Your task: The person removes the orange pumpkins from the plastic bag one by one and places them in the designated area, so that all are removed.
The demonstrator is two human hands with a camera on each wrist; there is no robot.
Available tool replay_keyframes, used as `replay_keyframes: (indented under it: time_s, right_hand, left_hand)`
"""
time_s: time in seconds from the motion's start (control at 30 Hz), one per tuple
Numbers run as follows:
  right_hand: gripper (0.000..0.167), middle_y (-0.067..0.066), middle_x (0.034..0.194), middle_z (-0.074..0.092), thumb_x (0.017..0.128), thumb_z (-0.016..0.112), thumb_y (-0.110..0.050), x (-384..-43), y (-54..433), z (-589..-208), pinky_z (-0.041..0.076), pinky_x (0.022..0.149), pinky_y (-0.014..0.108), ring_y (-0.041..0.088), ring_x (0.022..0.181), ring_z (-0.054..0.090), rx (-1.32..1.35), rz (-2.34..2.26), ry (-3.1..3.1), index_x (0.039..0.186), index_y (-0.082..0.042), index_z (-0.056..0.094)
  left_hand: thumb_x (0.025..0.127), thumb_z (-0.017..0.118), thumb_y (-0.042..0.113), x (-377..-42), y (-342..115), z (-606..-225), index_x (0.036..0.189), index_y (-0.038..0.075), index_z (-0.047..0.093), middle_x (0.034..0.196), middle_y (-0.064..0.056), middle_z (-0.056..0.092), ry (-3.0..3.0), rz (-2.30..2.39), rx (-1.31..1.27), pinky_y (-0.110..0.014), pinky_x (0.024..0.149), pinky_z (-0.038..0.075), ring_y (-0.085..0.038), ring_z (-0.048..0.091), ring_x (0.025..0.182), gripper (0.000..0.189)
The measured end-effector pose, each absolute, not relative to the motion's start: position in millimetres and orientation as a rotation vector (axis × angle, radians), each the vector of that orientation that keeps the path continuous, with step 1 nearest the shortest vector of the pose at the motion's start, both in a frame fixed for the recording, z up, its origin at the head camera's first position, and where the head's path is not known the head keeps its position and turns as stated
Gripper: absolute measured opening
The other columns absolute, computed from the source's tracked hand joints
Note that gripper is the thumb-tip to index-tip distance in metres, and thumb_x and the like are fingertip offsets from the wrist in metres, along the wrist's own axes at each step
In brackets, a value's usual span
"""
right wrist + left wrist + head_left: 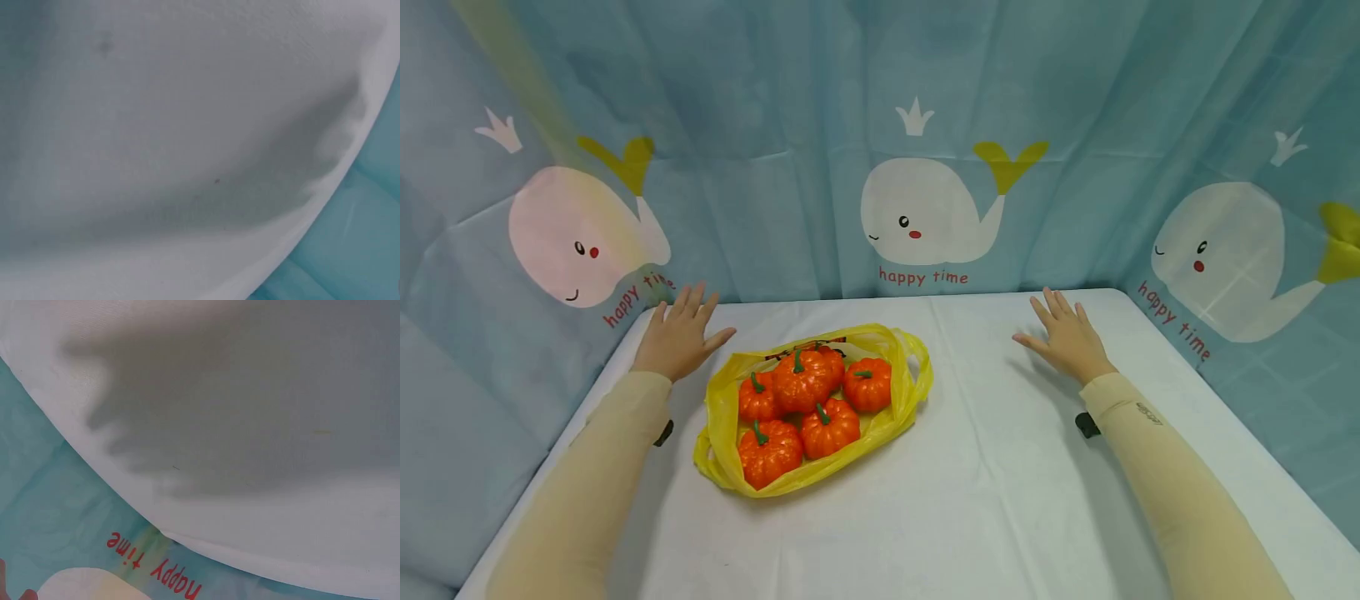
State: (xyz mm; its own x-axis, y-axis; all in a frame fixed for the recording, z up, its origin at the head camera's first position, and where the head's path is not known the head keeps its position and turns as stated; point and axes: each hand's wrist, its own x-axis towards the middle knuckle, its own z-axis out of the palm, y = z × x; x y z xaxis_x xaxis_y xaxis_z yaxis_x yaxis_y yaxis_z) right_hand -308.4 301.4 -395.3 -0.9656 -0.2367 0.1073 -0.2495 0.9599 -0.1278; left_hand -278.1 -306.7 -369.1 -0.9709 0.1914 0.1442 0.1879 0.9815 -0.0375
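In the head view a yellow plastic bag (880, 429) lies on the table left of the middle, its mouth spread wide. Several shiny orange toy pumpkins (802, 381) with green stems are inside it. My left hand (676, 336) hovers beyond the bag's upper left corner, fingers spread, holding nothing. Far to the right of the bag, my right hand (1067, 340) is raised over the table with its fingers apart and nothing in it. Both wrist views show mainly the hands' shadows on the white cloth; only fingertips (27, 594) show at the left wrist view's lower left corner.
A white cloth covers the table (895, 533). Blue curtains (760, 225) with printed whales and "happy time" lettering close in the back and both sides. The table's far edge runs just past the fingers.
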Motion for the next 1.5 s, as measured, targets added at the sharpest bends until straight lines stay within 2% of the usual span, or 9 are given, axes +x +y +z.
replay_keyframes:
  time_s: [0.4,0.6,0.83,1.13,1.5]
  right_hand:
    - [0.091,0.025,0.165,0.009,0.096,0.048,-0.062,-306,302,-400,0.003,0.122,0.062,0.042,0.154,0.005,0.377,0.210,-3.039,0.158,-0.002,0.020]
    - [0.091,0.026,0.165,0.009,0.096,0.049,-0.062,-303,305,-406,0.003,0.122,0.062,0.043,0.153,0.006,0.389,0.201,-3.034,0.157,-0.001,0.022]
    - [0.092,0.027,0.164,0.010,0.095,0.050,-0.062,-299,306,-407,0.005,0.122,0.063,0.045,0.153,0.008,0.404,0.190,-3.030,0.156,0.001,0.024]
    - [0.094,0.026,0.165,0.011,0.093,0.054,-0.062,-296,307,-403,0.005,0.122,0.062,0.043,0.153,0.008,0.444,0.210,-3.014,0.156,0.001,0.023]
    - [0.096,0.024,0.165,0.011,0.092,0.058,-0.061,-286,299,-404,0.006,0.123,0.061,0.042,0.153,0.009,0.505,0.264,-3.008,0.157,-0.001,0.020]
  left_hand:
    - [0.103,0.037,0.054,-274,-309,-368,0.156,0.000,0.023,0.165,-0.025,0.008,-3.019,-0.096,-0.278,-0.067,0.119,0.008,-0.047,0.011,0.151,0.077]
    - [0.103,0.038,0.054,-272,-312,-368,0.156,-0.001,0.023,0.164,-0.027,0.010,-3.019,-0.120,-0.278,-0.067,0.119,0.008,-0.047,0.012,0.150,0.077]
    - [0.103,0.044,0.049,-267,-316,-368,0.152,-0.006,0.031,0.160,-0.032,0.020,-2.929,-0.210,-0.285,-0.064,0.118,0.018,-0.050,0.021,0.147,0.075]
    - [0.103,0.035,0.056,-257,-320,-369,0.154,-0.004,0.027,0.162,-0.028,0.019,-2.939,-0.298,-0.252,-0.067,0.118,0.015,-0.048,0.017,0.149,0.079]
    - [0.103,0.044,0.048,-246,-314,-365,0.150,-0.007,0.033,0.159,-0.031,0.025,-2.955,-0.285,-0.322,-0.068,0.116,0.019,-0.050,0.024,0.145,0.074]
